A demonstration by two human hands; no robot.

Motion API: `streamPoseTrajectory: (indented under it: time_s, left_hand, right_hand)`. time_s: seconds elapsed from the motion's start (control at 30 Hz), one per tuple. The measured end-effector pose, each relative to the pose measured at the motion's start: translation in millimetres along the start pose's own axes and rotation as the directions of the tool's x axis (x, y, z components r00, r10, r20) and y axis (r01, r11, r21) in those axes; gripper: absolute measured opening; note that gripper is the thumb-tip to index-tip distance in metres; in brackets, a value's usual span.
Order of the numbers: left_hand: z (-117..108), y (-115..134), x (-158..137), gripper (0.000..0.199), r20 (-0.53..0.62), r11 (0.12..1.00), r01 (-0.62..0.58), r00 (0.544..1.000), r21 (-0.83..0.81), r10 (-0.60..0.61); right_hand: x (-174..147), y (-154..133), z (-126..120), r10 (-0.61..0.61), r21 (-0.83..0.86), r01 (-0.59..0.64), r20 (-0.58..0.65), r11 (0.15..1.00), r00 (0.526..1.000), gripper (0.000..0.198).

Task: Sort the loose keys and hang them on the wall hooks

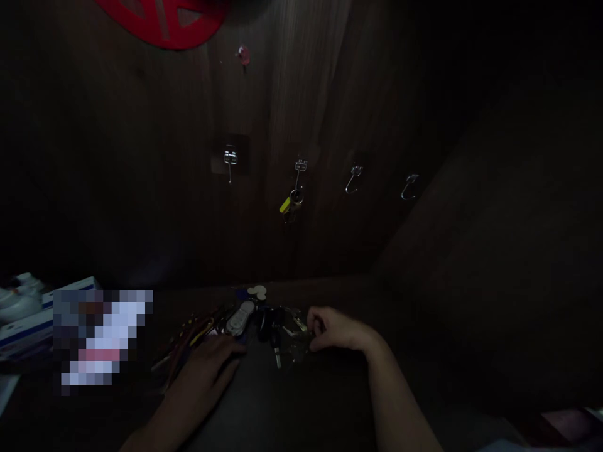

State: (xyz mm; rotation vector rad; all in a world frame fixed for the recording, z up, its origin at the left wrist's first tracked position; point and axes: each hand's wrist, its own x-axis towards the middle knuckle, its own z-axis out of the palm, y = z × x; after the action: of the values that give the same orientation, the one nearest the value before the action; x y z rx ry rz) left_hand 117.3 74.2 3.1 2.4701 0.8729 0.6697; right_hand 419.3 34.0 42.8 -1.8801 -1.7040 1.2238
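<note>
- a pile of keys (264,326) is seen on the dark surface (292,402), close to the wooden back wall (141,188), between the two hands.
- the left hand (207,364) is laid flat and open, palm down, on the left edge of the pile, where some red and yellow cords (188,339) are spread.
- the right hand (336,329) is curled at the right edge of the pile; its fingers (315,326) are closed on a small metal piece of the keys, though the dim light does not show which one.
- a grey key fob (239,318) lies in the pile, near the left hand.
- four metal hooks are fixed on the wall; on the second hook (300,167) a key with a yellow tag (291,202) is hung.
- a box (28,320) is placed far left.
</note>
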Motion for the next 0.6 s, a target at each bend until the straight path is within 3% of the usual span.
streamPoseTrajectory:
  time_s: [0.37,0.6]
  left_hand:
    - [-0.5,0.7,-1.6,0.02,-0.034,0.999,-0.041,0.999,-0.013,0.04]
    - [-2.0,3.6,-1.2,0.021,-0.038,0.993,0.04,0.998,-0.113,-0.044]
  right_hand:
    - [9.6,-1.4,3.9,-0.111,-0.13,0.082,-0.234,0.988,0.966,0.008]
    - [4.1,-25.4,7.0,-0.197,0.117,0.242,-0.305,0.963,0.932,0.017]
